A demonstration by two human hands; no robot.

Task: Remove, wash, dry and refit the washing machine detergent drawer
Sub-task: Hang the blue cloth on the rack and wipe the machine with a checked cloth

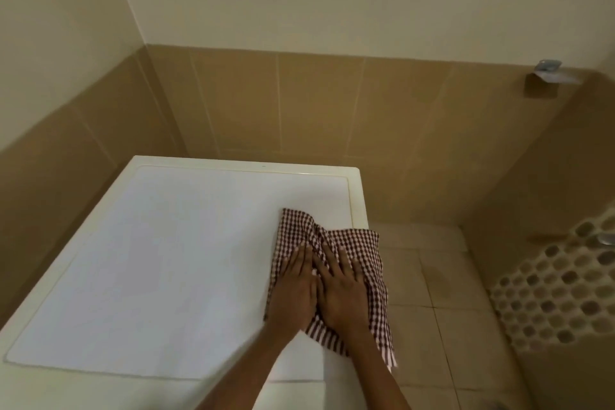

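the left forearm [239, 373] and right forearm [377, 368] rise from the bottom edge and converge right of centre. the left hand [294, 289] and right hand [342, 293] lie palm down, side by side and touching. their fingers [332, 260] are straight.

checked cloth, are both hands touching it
Touching. The head view shows the left hand and right hand lying flat, fingers straight, on the checked cloth, which is on top of the washing machine.

Tan wall tiles [316, 103], beige floor tiles [442, 276], pebble mosaic [549, 286], perhaps a soap holder [549, 71]
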